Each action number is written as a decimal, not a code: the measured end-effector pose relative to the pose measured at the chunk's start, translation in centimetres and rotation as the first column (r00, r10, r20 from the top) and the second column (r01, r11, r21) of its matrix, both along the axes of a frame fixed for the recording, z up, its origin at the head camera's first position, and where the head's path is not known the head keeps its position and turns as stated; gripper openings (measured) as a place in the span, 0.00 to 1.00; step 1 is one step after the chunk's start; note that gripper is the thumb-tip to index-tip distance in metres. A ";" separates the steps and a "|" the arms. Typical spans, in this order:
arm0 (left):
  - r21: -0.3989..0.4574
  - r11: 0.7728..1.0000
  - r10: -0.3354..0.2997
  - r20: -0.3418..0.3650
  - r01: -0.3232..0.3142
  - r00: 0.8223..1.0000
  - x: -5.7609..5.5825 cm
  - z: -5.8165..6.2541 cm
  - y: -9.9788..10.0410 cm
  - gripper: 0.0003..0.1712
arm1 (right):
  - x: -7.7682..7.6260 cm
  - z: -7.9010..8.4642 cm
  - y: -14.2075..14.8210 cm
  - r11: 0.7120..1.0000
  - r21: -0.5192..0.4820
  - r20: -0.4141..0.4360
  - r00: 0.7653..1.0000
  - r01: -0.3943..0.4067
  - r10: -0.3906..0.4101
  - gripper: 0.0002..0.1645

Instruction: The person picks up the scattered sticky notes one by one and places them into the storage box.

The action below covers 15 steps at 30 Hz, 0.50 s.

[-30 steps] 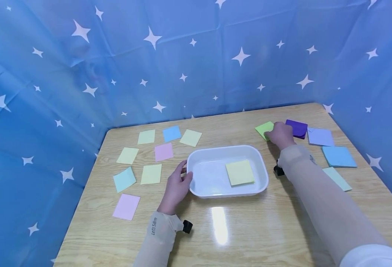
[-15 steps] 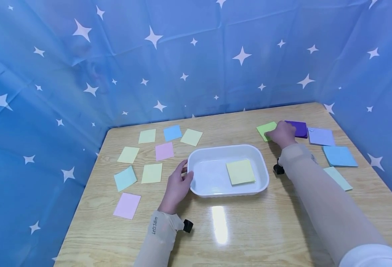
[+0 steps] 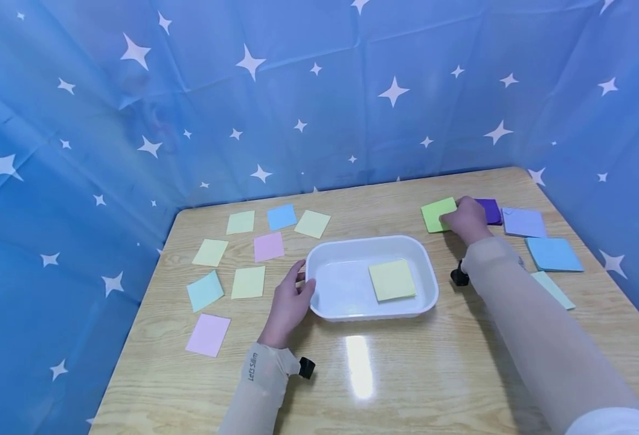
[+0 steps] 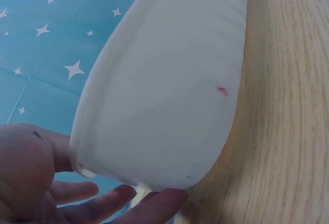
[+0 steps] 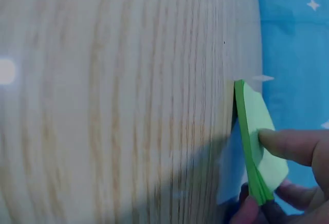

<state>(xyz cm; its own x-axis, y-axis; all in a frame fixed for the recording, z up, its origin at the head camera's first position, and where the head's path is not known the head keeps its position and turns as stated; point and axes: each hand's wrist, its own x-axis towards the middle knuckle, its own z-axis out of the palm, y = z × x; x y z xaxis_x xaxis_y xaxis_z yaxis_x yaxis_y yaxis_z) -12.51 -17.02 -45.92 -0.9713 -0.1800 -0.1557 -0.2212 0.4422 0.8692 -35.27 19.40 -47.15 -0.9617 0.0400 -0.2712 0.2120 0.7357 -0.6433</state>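
Pinching one green pad (image 3: 437, 214) in the head view's upper right, the right hand (image 3: 468, 220) is left of four more pads (image 3: 555, 255). The left hand (image 3: 289, 302) holds one white tray (image 3: 341, 290), mid-frame. Eight notes (image 3: 247, 283) lie left. Only the left wrist shows the tray's red spot (image 4: 222, 90).

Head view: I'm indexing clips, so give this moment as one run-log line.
left grip: holds white tray, left end; right grip: holds green pad; yellow pad: inside white tray; purple pad: partly hidden by right grip

Green pad (image 3: 436, 215) partly covered, purple pad (image 3: 491, 212) likewise, table (image 3: 423, 380) cut off
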 end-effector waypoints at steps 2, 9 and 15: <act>0.000 1.000 -0.005 -0.003 0.005 1.000 0.0 0.0 -0.1 0.32 | 0.2 0.1 0.0 1.000 -0.019 -0.006 1.000 0.007 -0.007 0.40; 0.002 1.000 -0.007 0.002 0.007 1.000 -0.1 -0.1 -0.2 0.32 | 0.8 0.5 0.3 0.998 -0.056 -0.031 0.999 0.019 -0.021 0.32; 0.004 1.000 -0.016 -0.008 0.016 1.000 -0.2 -0.3 -0.4 0.33 | 1.4 0.7 0.6 0.995 -0.096 -0.052 0.998 0.030 -0.035 0.23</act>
<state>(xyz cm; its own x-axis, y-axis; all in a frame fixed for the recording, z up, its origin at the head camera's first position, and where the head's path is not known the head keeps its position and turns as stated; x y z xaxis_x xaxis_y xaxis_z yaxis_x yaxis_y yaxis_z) -12.67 -17.46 -46.22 -0.9752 -0.1635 -0.1490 -0.2074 0.4423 0.8725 -33.91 19.95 -46.41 -0.9736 0.0481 -0.2231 0.1980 0.6642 -0.7209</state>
